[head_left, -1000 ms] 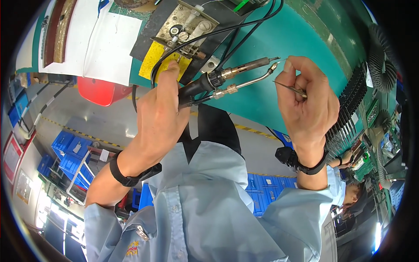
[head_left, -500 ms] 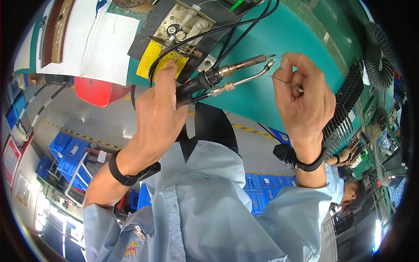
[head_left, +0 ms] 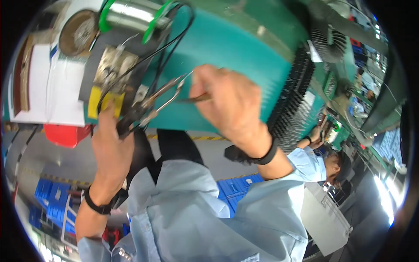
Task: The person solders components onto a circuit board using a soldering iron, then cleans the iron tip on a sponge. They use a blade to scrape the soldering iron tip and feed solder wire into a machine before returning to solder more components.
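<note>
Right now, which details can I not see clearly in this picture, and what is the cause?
In the head view:
Right hand: blurred, so the placing of its fingers is unclear.
Thin tool: blurred, and one end is hidden in the right hand.
Left hand: its grip beneath the black handle is partly hidden by the hand itself.
Spool: cut off by the upper edge.

Downward fisheye view from the head
</note>
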### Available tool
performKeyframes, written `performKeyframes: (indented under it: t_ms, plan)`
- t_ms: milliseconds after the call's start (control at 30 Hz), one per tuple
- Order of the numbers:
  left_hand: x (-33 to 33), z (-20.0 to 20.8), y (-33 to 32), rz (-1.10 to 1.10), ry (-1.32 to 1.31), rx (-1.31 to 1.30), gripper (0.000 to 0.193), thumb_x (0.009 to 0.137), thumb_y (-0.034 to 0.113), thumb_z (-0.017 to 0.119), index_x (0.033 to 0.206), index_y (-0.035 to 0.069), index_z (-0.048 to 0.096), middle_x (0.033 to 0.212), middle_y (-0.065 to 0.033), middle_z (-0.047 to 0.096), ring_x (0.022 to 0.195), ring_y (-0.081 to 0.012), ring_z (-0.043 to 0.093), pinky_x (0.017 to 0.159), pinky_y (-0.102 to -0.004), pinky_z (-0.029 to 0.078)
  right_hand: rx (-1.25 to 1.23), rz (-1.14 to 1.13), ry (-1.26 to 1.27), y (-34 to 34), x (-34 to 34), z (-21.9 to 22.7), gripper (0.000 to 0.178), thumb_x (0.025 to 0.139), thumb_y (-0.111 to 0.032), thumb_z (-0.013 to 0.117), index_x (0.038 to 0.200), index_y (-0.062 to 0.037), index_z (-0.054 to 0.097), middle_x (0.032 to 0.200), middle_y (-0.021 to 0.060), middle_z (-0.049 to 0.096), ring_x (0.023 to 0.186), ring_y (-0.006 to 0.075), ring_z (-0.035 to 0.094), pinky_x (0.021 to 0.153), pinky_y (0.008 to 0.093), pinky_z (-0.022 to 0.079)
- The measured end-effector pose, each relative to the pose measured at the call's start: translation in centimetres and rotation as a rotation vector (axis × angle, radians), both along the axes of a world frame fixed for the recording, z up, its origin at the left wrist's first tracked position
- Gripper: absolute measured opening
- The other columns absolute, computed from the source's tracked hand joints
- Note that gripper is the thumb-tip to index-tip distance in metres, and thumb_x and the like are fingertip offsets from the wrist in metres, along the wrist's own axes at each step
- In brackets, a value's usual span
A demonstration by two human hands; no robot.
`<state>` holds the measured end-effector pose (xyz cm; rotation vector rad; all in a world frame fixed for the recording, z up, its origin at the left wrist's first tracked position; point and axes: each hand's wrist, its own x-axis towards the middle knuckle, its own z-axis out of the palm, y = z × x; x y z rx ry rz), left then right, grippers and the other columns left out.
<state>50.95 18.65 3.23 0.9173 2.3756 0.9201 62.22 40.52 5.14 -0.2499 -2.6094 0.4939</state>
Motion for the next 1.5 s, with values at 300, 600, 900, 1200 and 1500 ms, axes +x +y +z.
performKeyframes:
  t_ms: [300,600,900,1200,1500]
  plan:
    - [0.1,-0.3,-0.2,-0.017,-0.031,-0.04,0.06,0.071,-0.009,0.067,0.126,-0.003,0.045,0.083,-0.0213,0.061,0.067,-0.038,0.062,0.061,-0.0346,0.049,-0.224,0.065,0.085,0.7,0.0,0.5,0.035,0.065,0.008,0.071,0.096,-0.0054,0.061,0.057,-0.0001,0.049,0.043,0.0146,0.047,0.041,0.0276,0.036]
    - [-0.3,-0.4,0.2,-0.05,0.015,-0.007,0.063,0.067,-0.011,0.069,0.125,-0.004,0.045,0.077,-0.02,0.059,0.064,-0.0351,0.062,0.057,-0.0363,0.049,-0.278,-0.03,0.004,0.5,0.5,2.0,0.031,0.071,0.005,0.073,0.1,-0.0035,0.066,0.049,-0.0009,0.042,0.042,0.0098,0.041,0.042,0.0246,0.033]
    - [-0.6,-0.2,-0.3,-0.08,0.062,-0.008,0.063,0.064,-0.014,0.064,0.124,-0.005,0.046,0.07,-0.0185,0.055,0.06,-0.036,0.058,0.054,-0.0371,0.046,-0.27,0.004,0.011,0.3,0.1,2.0,0.023,0.072,0.001,0.078,0.092,-0.0052,0.07,0.052,-0.0015,0.045,0.044,0.0087,0.042,0.043,0.0224,0.032]
    - [-0.2,-0.1,0.1,-0.063,-0.013,0.039,0.062,0.063,-0.016,0.059,0.123,-0.008,0.045,0.069,-0.0178,0.053,0.058,-0.0362,0.056,0.053,-0.0373,0.044,-0.169,-0.052,-0.06,-0.3,0.3,1.9,0.024,0.071,0.007,0.072,0.091,-0.0025,0.064,0.057,0.0009,0.052,0.046,0.0118,0.046,0.046,0.0232,0.038]
    - [-0.2,0.0,0.1,-0.047,-0.04,0.029,0.059,0.068,-0.013,0.062,0.122,-0.004,0.044,0.072,-0.017,0.056,0.059,-0.0289,0.058,0.055,-0.0291,0.045,-0.033,-0.147,-0.058,-0.9,0.0,1.3,0.02,0.078,0.001,0.074,0.094,-0.0051,0.066,0.054,-0.0001,0.053,0.042,0.0054,0.043,0.043,0.0186,0.032]
